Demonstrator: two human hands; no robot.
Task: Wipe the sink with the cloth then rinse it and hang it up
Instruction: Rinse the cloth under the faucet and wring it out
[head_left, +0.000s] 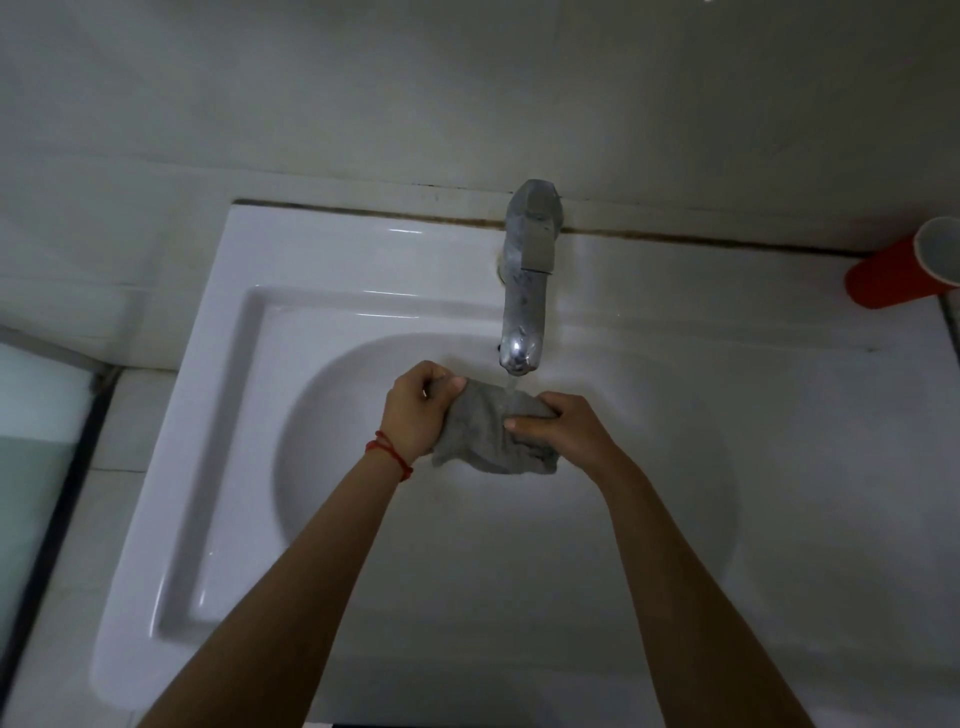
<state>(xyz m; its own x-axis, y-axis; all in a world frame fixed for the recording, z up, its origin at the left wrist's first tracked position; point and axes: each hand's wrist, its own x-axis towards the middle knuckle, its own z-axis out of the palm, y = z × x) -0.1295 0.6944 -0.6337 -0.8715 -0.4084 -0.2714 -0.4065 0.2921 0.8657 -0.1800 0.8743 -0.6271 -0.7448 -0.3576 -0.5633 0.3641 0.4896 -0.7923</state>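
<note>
Risk, splashing: water is seen running from the faucet onto the cloth; spray over the sink rim is judged likely if the bunched fabric is tilted into the stream.

Risk, dropping: a slip of the wet cloth into the basin below the faucet is judged possible if either grip is relaxed during wringing.

Risk, incomplete rinse: the folds hanging on the near side of the spout are not reached by the stream.

Left hand: fingers curled tightly, the cloth's left end gripped, just left of the spout.

Right hand: fingers curled over the cloth's right end, just below and right of the spout.

Cloth: held between both hands, directly under the spout, over the basin.

Red cup: lying far right of the faucet.
</note>
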